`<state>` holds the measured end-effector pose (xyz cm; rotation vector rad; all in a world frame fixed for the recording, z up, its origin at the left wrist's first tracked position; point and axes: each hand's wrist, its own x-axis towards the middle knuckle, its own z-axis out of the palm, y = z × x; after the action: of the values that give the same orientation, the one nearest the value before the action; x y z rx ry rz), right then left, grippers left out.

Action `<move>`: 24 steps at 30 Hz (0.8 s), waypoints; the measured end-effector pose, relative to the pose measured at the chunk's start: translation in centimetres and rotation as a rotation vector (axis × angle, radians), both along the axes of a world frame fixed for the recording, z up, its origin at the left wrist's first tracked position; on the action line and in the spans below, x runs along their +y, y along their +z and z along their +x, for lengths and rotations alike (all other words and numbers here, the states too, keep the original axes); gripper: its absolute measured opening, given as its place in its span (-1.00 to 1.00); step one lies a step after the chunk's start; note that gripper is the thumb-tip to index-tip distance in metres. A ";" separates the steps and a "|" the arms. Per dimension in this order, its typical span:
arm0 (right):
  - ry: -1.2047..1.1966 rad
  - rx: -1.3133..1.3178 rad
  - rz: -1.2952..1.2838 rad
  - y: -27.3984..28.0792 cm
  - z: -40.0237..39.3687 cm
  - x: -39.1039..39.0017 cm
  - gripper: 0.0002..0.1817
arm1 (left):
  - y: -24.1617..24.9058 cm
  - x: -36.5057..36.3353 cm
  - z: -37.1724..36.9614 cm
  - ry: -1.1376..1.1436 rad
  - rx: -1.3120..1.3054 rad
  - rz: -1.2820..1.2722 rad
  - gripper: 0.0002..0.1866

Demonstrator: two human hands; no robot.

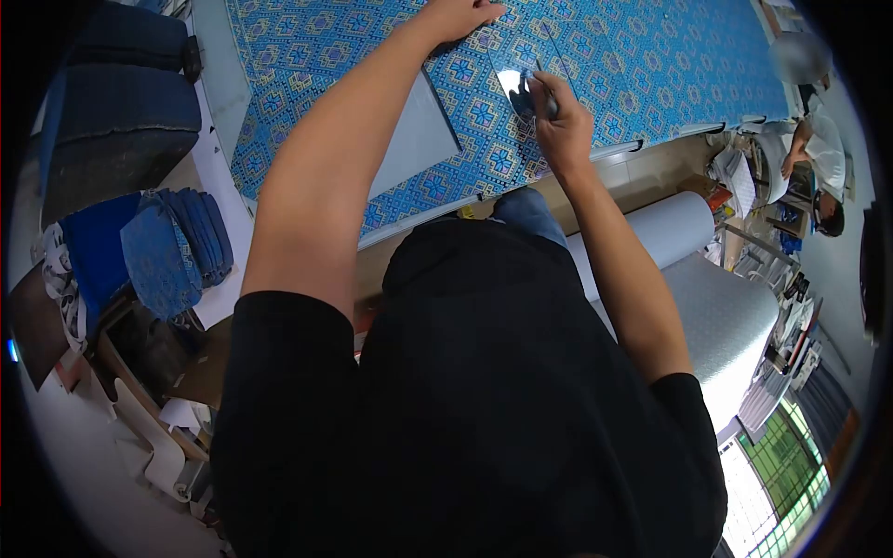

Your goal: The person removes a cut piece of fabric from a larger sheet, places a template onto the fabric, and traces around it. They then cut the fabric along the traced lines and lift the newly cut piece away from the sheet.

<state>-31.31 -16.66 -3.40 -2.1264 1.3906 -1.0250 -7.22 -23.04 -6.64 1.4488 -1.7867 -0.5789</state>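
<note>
Head view has the right hand (566, 126) closed around a dark tool (526, 97) over patterned blue fabric (651, 65), near the table's (216, 65) near edge. Farther in, the left hand (460, 17) bends its fingers (gripping or not, I can't tell). Bare pale surface (419, 135) opens between the forearms.

Count recorded as follows. Bare hands: two, one left hand (465, 17) and one right hand (565, 121). Dark handheld object (551, 108): one. Patterned blue cloth (670, 56): one. Large rolls: two, one pale roll (674, 226) and one silvery roll (721, 312). Stack of folded blue pieces (181, 246): one. Other people: at least one person (823, 153); exact number unclear.
</note>
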 end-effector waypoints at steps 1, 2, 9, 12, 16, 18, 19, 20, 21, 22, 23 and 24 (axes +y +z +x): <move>0.000 -0.011 0.005 -0.2 -0.9 -0.2 -0.75 | 0.1 0.2 0.2 0.003 -0.004 0.005 -0.57; 0.055 0.079 0.032 -0.3 -1.6 -0.3 -0.73 | -0.3 0.2 0.5 0.008 -0.007 0.011 -0.58; 0.230 0.249 -0.015 -0.5 -5.3 -3.0 -0.57 | -0.2 6.4 -2.3 0.176 -0.117 -0.119 -0.69; 0.264 0.342 0.009 -0.5 -6.6 -3.9 -0.58 | 0.3 8.5 -3.8 0.242 -0.123 -0.037 -0.70; 0.352 0.294 0.011 -0.5 -7.7 -4.7 -0.58 | 1.3 9.6 -7.1 0.278 -0.236 0.020 -0.61; 0.419 0.300 -0.003 -0.2 -8.5 -4.8 -0.58 | 2.1 9.8 -8.8 0.325 -0.288 0.048 -0.58; 0.453 0.281 0.009 -0.1 -9.1 -4.8 -0.56 | 2.4 9.9 -9.4 0.314 -0.290 0.073 -0.56; 0.460 0.268 0.010 0.2 -9.9 -4.5 -0.56 | 2.7 10.1 -10.0 0.303 -0.292 0.098 -0.53; 0.489 0.262 0.046 0.4 -10.8 -4.2 -0.55 | 2.8 10.4 -10.5 0.307 -0.305 0.100 -0.53; 0.516 0.259 0.082 0.4 -11.9 -4.1 -0.53 | 2.8 10.7 -11.1 0.302 -0.346 0.109 -0.52; 0.543 0.240 0.085 0.3 -12.8 -4.0 -0.51 | 3.0 10.4 -11.6 0.296 -0.384 0.118 -0.51; 0.545 0.232 0.084 0.3 -13.8 -4.5 -0.51 | 3.1 9.7 -11.9 0.299 -0.392 0.119 -0.51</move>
<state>-45.07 -21.13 -3.09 -2.4169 0.8352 -0.5116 -19.11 -13.30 -3.52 1.9749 -1.7946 -0.2612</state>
